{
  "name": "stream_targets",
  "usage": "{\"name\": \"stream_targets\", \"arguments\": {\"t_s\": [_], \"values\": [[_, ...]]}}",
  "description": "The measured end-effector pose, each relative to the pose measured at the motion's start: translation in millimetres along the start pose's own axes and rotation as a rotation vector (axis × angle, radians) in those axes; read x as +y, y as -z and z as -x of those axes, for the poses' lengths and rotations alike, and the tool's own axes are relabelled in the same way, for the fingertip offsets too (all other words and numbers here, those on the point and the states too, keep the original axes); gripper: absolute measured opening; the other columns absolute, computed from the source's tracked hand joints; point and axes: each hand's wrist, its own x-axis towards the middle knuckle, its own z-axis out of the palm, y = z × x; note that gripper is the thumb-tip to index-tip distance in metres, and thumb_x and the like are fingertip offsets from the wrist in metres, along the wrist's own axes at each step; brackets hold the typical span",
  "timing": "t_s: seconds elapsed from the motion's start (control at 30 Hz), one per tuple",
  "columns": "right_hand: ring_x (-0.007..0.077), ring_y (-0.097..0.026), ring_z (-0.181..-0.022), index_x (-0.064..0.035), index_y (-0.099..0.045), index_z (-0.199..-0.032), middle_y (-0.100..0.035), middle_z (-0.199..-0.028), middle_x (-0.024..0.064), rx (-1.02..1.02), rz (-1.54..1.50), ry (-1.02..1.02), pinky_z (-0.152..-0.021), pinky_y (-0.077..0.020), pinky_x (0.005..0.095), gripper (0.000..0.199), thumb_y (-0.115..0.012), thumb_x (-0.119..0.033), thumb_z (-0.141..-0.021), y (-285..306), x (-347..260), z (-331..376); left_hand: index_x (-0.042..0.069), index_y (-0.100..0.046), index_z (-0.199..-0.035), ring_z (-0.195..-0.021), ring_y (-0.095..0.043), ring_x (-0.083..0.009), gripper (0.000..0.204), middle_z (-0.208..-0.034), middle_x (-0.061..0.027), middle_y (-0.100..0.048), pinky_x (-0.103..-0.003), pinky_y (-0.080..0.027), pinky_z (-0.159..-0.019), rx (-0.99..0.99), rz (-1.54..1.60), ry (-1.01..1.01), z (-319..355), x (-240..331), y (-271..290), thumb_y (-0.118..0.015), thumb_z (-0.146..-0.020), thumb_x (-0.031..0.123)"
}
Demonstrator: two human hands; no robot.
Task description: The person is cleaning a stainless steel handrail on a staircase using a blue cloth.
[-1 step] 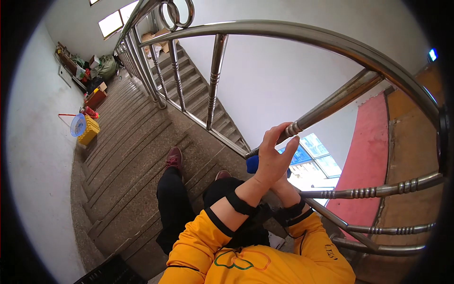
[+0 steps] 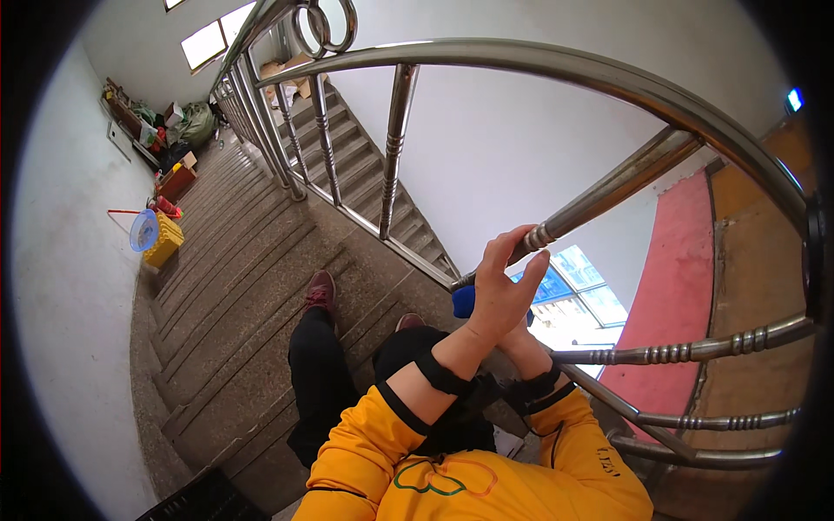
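The person wears a yellow-orange top (image 2: 452, 491) with a looped outline on its chest, dark trousers (image 2: 320, 373) and a black band (image 2: 441, 372) around each wrist. The left hand (image 2: 502, 291) curves about a slanting steel post (image 2: 599, 195) of the stair railing, fingers over its ringed end and thumb apart from them; how tightly it grips cannot be told. The right hand (image 2: 524, 346) is mostly hidden behind the left, so its grip cannot be told either. A blue piece (image 2: 465, 302), its kind unclear, shows just beside the left hand, near the post's lower end. A dark red shoe (image 2: 321, 288) stands on the speckled steps (image 2: 243, 260), left of the hands. The curved handrail (image 2: 521, 54) arches beyond them; a pink wall band (image 2: 665, 286) lies to the right. Farther down the left wall stand a yellow container (image 2: 165, 247), a translucent blue round thing (image 2: 143, 230) against it, and, beyond, a greenish sack (image 2: 195, 124). A bright window (image 2: 203, 45) is farthest off.
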Motion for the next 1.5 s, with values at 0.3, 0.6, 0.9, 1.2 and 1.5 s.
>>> {"name": "stream_targets", "arguments": {"t_s": [0.3, 0.6, 0.9, 1.2, 1.5], "values": [[0.0340, -0.059, -0.100, -0.0062, -0.055, -0.114, -0.063, -0.101, 0.0202, -0.050, -0.079, 0.011, -0.083, -0.0456, 0.0383, 0.050, -0.067, -0.033, -0.074, 9, -8, 6, 0.007, -0.055, -0.115, -0.096, -0.058, -0.0187, 0.037, -0.102, -0.0095, -0.056, -0.030, -0.046, -0.086, -0.049, 0.010, 0.057, -2, 1, 4, -0.066, -0.080, 0.011], [0.0175, -0.048, -0.110, -0.0047, -0.043, -0.124, -0.051, -0.113, 0.0057, -0.135, -0.836, 0.017, -0.094, -0.0367, 0.0328, 0.050, -0.066, -0.021, -0.082, -49, 45, -19, 0.001, -0.049, -0.125, -0.103, -0.056, -0.0146, 0.045, -0.110, -0.0088, -0.057, -0.027, -0.042, -0.091, -0.100, -0.001, 0.009, 1, 5, 1, -0.063, -0.083, 0.011], [0.0323, -0.056, -0.084, -0.0018, -0.051, -0.114, -0.055, -0.092, 0.0142, 0.370, 0.093, 0.532, -0.074, -0.0439, 0.0396, 0.049, -0.065, -0.003, -0.067, -30, -84, -37, -0.001, -0.038, -0.134, -0.129, -0.036, -0.0259, 0.058, -0.138, -0.0182, -0.038, -0.034, -0.029, -0.105, -0.175, -0.083, -0.212, 6, 10, 17, -0.062, -0.082, 0.009], [0.0258, -0.054, -0.078, -0.0105, -0.058, -0.101, -0.053, -0.082, 0.0089, 0.175, 0.701, 0.489, -0.065, -0.0418, 0.0399, 0.025, -0.051, -0.008, -0.077, -97, -15, -72, -0.001, -0.040, -0.133, -0.126, -0.039, -0.0276, 0.060, -0.137, -0.0180, -0.039, -0.035, -0.032, -0.103, -0.210, -0.058, -0.253, 4, 6, 22, -0.065, -0.079, 0.008], [0.0241, -0.062, -0.073, -0.0094, -0.058, -0.090, -0.059, -0.078, 0.0119, -0.018, 0.960, 0.410, -0.060, -0.0505, 0.0367, 0.014, -0.053, -0.010, -0.077, -93, -35, -68, 0.005, -0.052, -0.125, -0.116, -0.051, -0.0209, 0.045, -0.131, -0.0124, -0.049, -0.029, -0.031, -0.100, -0.140, -0.206, -0.141, 6, 20, 49, -0.062, -0.082, 0.015]]}}
